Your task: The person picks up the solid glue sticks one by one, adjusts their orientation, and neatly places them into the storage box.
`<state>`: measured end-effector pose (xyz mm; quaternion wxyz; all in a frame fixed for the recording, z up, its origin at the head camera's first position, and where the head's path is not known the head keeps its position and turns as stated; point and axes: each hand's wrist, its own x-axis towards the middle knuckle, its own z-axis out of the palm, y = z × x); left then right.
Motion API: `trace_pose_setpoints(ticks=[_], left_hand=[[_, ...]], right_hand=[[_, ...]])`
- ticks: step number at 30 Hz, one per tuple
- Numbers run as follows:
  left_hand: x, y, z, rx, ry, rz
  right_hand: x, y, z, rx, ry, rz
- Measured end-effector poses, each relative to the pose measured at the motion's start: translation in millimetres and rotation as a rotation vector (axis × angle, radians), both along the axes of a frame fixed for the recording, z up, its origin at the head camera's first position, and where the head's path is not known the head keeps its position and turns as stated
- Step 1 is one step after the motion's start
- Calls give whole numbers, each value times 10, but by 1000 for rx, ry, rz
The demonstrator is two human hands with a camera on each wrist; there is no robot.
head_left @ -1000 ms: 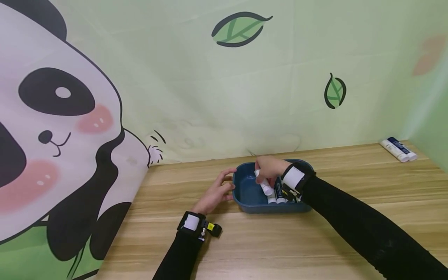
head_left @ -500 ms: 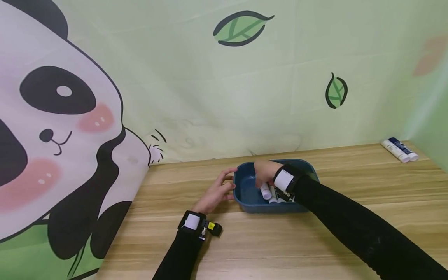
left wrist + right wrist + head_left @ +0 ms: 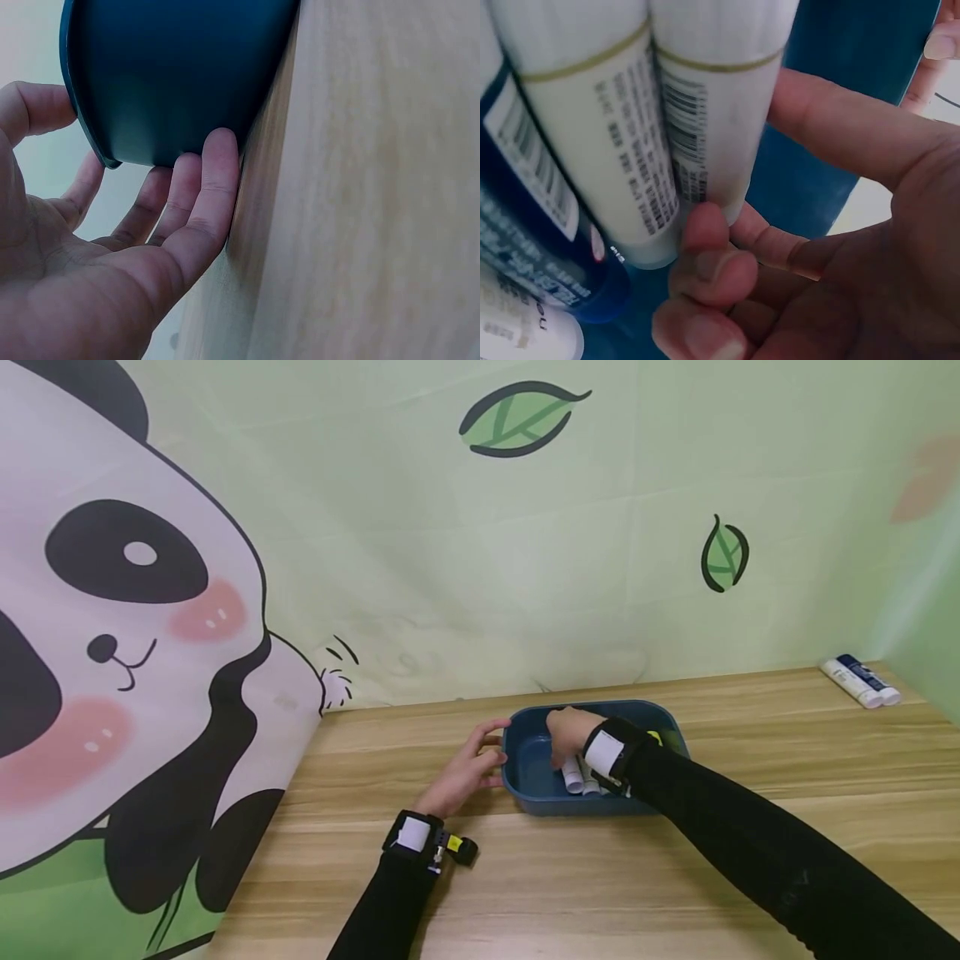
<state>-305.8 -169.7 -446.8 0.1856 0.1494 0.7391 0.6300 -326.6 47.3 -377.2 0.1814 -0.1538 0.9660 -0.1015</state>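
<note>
My left hand (image 3: 463, 770) rests with spread, relaxed fingers against the left end of a dark blue plastic tub (image 3: 525, 787). In the left wrist view, its fingertips (image 3: 219, 146) touch the tub's outer wall (image 3: 172, 82) low down by the table. Inside the tub, my right hand (image 3: 576, 732) holds a white tube (image 3: 572, 775) with thumb and fingers at its sides. The right wrist view shows this white tube (image 3: 724, 112), with a gold ring and barcode, lying alongside another white tube (image 3: 604, 127), a navy tube (image 3: 536, 187) and a further white one (image 3: 529, 319).
Two more tubes, one white (image 3: 852, 683) and one navy (image 3: 868, 673), lie side by side at the table's back right. A wood-grain table (image 3: 570, 885) carries the tub. Behind it stands a pale green backdrop (image 3: 420, 568) with a printed panda and leaves.
My right hand has lowered the white tube into the tub, laying it beside the others. The left hand has stayed at the tub's end.
</note>
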Motion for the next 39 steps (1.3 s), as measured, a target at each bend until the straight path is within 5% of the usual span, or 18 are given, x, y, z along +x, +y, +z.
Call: trace_pose_setpoints(ticks=[39], left_hand=[[-7, 5, -1, -5, -7, 2]], right_hand=[[37, 88, 17, -15, -3, -6]])
